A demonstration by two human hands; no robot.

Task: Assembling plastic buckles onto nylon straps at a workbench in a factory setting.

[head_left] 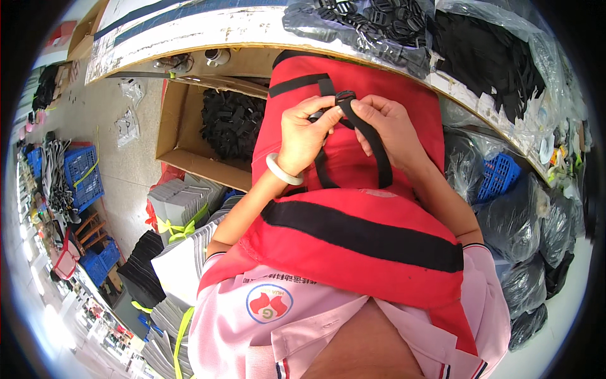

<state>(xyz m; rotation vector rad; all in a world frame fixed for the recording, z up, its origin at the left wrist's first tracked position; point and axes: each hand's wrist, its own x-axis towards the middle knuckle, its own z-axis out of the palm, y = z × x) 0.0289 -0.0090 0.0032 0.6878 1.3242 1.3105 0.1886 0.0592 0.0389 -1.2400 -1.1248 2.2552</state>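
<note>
Both hands were up in front of the chest, over a red fabric apron with black stripes (353, 215) that covered the lap like a work surface. The left hand (303, 136) was pinched shut on a small black plastic buckle (344, 98), and the right hand (391, 126) was closed on the long black woven strap (375, 148) feeding into it, probably to keep it taut. The strap's loose end hung down across the apron. An open cardboard box of black strap pieces (230, 123) sat just left of the knees, likely for easy reach, with a clear bag of black buckles (372, 25) on the white table edge ahead.
</note>
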